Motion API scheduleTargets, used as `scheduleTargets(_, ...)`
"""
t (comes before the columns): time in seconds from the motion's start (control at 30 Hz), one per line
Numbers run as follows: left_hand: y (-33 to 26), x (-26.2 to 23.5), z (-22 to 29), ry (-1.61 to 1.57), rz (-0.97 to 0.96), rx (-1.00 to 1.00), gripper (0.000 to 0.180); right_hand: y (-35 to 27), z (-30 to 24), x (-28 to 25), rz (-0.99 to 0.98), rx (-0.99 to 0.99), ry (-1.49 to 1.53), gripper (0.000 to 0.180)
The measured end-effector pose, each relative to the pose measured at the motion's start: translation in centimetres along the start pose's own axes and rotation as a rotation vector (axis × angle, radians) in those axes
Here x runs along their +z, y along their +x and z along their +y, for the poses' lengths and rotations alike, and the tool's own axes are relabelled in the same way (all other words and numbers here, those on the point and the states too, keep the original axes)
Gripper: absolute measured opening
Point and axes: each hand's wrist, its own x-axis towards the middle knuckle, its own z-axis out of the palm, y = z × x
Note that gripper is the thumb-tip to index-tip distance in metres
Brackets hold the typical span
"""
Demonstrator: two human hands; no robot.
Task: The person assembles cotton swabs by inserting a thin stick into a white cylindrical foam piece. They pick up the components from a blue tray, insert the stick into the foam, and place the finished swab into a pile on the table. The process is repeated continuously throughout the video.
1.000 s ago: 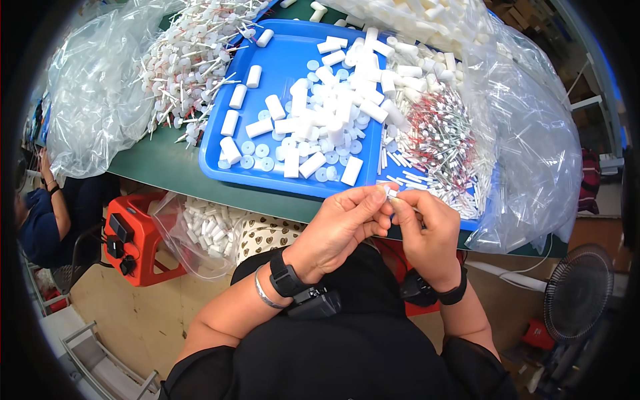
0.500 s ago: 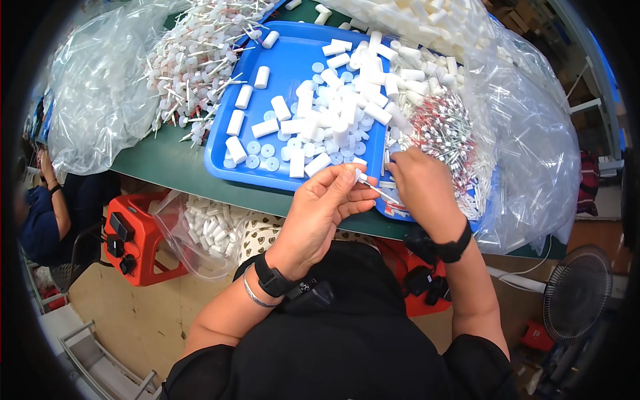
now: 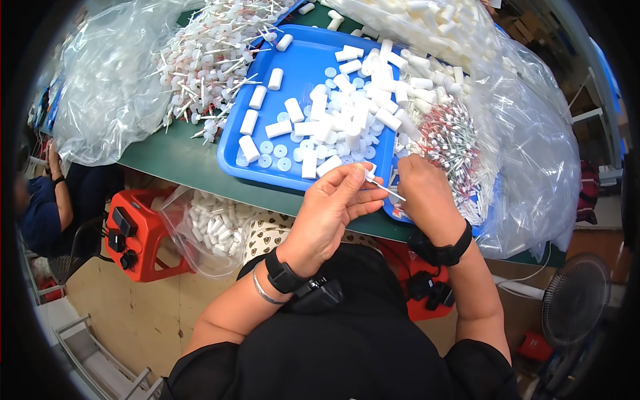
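My left hand (image 3: 327, 213) pinches a thin white stick (image 3: 388, 190) with a small white piece at its upper end, held just over the near edge of the large blue tray (image 3: 263, 175). Beside it my right hand (image 3: 427, 193) reaches down into a second blue tray (image 3: 397, 212), its fingers curled and their tips hidden. White foam cylinders (image 3: 310, 163) and pale translucent discs (image 3: 285, 164) lie heaped in the large tray. By the right hand rests a bundle of small parts with red and grey wires (image 3: 448, 137), among thin white tubes.
At the back left of the green table (image 3: 167, 157) is a pile of white sticks with discs and red wires (image 3: 207, 63). Clear plastic bags (image 3: 110, 93) flank the trays. Below are a red stool (image 3: 143, 233), a bag of white pieces (image 3: 217, 223) and a fan (image 3: 577, 300). Another person (image 3: 47, 207) sits left.
The whole table has shifted slightly rightward and down in the picture. My left hand still holds the stick; my right hand's fingers have curled more over the second tray.
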Motion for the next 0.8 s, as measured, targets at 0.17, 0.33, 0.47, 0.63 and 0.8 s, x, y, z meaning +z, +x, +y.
scheduleTargets(0.17, 0.0, 0.2, 0.2, -0.019, 0.024, 0.028, 0.039, -0.5, 0.4, -0.2, 0.028, 0.023, 0.056, 0.009)
scheduleTargets(0.33, 0.2, 0.6, 0.4, -0.013, 0.013, 0.045, 0.039, -1.4, 0.8, 0.2, 0.042, 0.059, 0.101, 0.005)
scheduleTargets(0.47, 0.2, 0.8, 0.7, -0.014, 0.025, 0.061, 0.038, -1.6, 1.7, -0.1, 0.071, 0.082, 0.217, 0.002)
scheduleTargets(0.63, 0.2, 0.5, 0.8, 0.005, 0.066, 0.089, 0.037, -2.0, 2.1, -1.8, 0.165, 0.139, 0.219, 0.006)
scheduleTargets(0.8, 0.3, 0.8, 0.6, 0.03, 0.06, 0.091, 0.037, -2.0, 2.0, -1.7, 0.004, -0.034, 0.11, 0.002)
